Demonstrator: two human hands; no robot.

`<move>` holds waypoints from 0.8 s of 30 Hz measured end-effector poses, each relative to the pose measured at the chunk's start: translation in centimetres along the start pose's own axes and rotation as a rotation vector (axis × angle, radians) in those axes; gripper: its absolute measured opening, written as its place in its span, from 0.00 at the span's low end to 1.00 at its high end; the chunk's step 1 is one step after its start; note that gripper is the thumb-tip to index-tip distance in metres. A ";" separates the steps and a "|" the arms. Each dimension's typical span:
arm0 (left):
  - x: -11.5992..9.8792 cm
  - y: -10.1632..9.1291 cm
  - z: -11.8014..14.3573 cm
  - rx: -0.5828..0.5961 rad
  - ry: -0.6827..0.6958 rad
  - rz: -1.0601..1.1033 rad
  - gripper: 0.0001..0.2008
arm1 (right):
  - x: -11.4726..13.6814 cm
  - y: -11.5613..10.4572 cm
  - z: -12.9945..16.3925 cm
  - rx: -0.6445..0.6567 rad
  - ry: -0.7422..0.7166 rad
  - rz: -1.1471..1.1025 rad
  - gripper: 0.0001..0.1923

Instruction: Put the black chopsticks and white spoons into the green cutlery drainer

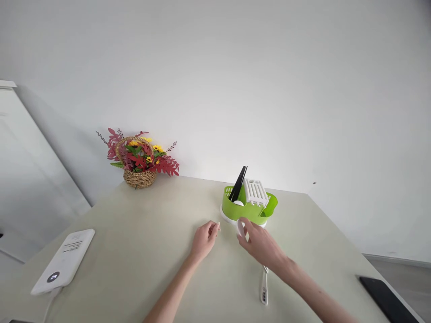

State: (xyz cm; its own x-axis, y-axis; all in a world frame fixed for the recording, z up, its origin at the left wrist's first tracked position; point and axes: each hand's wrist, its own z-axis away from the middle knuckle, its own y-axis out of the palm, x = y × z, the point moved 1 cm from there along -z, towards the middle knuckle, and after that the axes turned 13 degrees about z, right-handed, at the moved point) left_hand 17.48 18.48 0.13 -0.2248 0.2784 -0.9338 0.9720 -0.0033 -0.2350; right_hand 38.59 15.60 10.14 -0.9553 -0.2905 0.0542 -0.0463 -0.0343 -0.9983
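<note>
My right hand [259,242] pinches a white, rounded piece [240,227] that looks like a spoon's bowl; the rest of it is hidden by the fingers. It is just in front of a green utensil caddy [242,211] with a white base. Left of it, my left hand [204,240] hovers over the table with its fingers curled, and nothing shows in them. In the caddy stand black chopsticks [238,184] and a white rounded item [239,203]. A white slotted rack [256,192] sits on top. Below my right wrist lies a white-handled utensil [264,289], its far end hidden.
A wicker basket [139,178] of artificial flowers stands at the back left against the wall. A white power bank-like device [65,260] with a cable lies at the left. A black phone [387,298] rests near the right table edge. A white cabinet [30,179] stands beyond the left side.
</note>
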 end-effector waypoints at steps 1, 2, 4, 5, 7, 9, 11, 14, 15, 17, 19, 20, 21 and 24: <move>0.1 0.0 0.0 -0.001 0.001 0.005 0.23 | 0.0 -1.1 -0.1 -0.026 -0.016 -0.101 0.20; 0.2 0.0 0.1 -0.003 0.000 0.010 0.23 | -0.1 -2.3 -0.2 -0.052 -0.040 -0.218 0.21; 0.3 0.1 0.1 -0.009 -0.003 0.018 0.22 | -0.1 -4.7 -0.4 -0.089 -0.092 -0.412 0.23; 0.4 0.1 0.1 -0.010 0.000 0.021 0.22 | 0.0 -6.0 -0.6 -0.104 -0.111 -0.480 0.22; 0.5 0.1 0.2 -0.008 0.007 0.023 0.21 | 0.0 -8.3 -1.1 -0.183 -0.111 -0.579 0.21; 0.7 0.1 0.2 -0.005 0.008 0.019 0.21 | -0.2 -10.2 -1.8 -0.315 -0.086 -0.628 0.21; 0.7 0.1 0.3 -0.003 0.006 0.011 0.21 | -0.6 -11.4 -2.8 -0.463 -0.050 -0.631 0.22; 0.6 0.2 0.2 0.003 0.005 -0.001 0.21 | -1.4 -11.8 -4.8 -0.600 -0.024 -0.546 0.22; 0.5 0.2 0.2 0.006 0.005 -0.004 0.21 | -1.6 -11.6 -5.5 -0.619 -0.027 -0.496 0.22; 0.4 0.2 0.2 0.012 0.004 -0.010 0.22 | -1.7 -10.7 -7.0 -0.636 -0.029 -0.375 0.20; 0.3 0.2 0.2 0.018 0.003 -0.017 0.22 | -1.5 -9.6 -8.2 -0.619 -0.012 -0.227 0.18; 0.3 0.2 0.3 0.021 0.001 -0.021 0.23 | -1.2 -9.0 -8.6 -0.591 0.004 -0.145 0.17; 0.3 0.2 0.3 0.025 -0.002 -0.023 0.23 | -0.8 -8.3 -9.0 -0.555 0.022 -0.071 0.15; 0.2 0.2 0.3 0.032 -0.003 -0.026 0.23 | 0.6 -6.3 -9.6 -0.462 0.051 0.065 0.13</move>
State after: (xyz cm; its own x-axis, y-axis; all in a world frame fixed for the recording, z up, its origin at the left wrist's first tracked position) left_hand 17.59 18.27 -0.21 -0.2498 0.2755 -0.9283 0.9632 -0.0271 -0.2673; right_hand 35.54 24.84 16.32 -0.9731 -0.2303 0.0019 -0.1000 0.4151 -0.9043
